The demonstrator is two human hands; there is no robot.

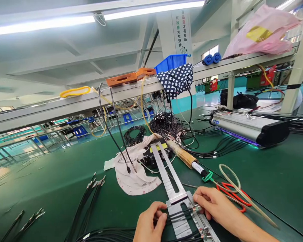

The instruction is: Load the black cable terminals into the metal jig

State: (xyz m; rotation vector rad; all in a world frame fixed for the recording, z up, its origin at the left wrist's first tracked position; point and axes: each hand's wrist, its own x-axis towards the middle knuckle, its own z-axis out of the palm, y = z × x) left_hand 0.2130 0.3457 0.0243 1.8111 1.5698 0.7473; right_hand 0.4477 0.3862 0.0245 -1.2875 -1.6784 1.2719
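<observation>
My left hand [151,222] pinches a bunch of thin black wires [178,213] that lie across a slotted metal jig [171,183] on the green bench. At the right edge of the jig, my right hand [212,203] holds the metal-tipped ends of the same wires with thumb and fingertips. More black wires with metal terminals [200,232] cross the jig just below, near the frame's bottom edge.
Red-handled scissors [233,196] and a loop of clear tubing [229,174] lie right of my right hand. A wooden-handled tool [184,156], white cloth [136,174], loose terminated wires [91,191] at left, a UV lamp bar [249,129] and coiled black cables [166,126] fill the bench.
</observation>
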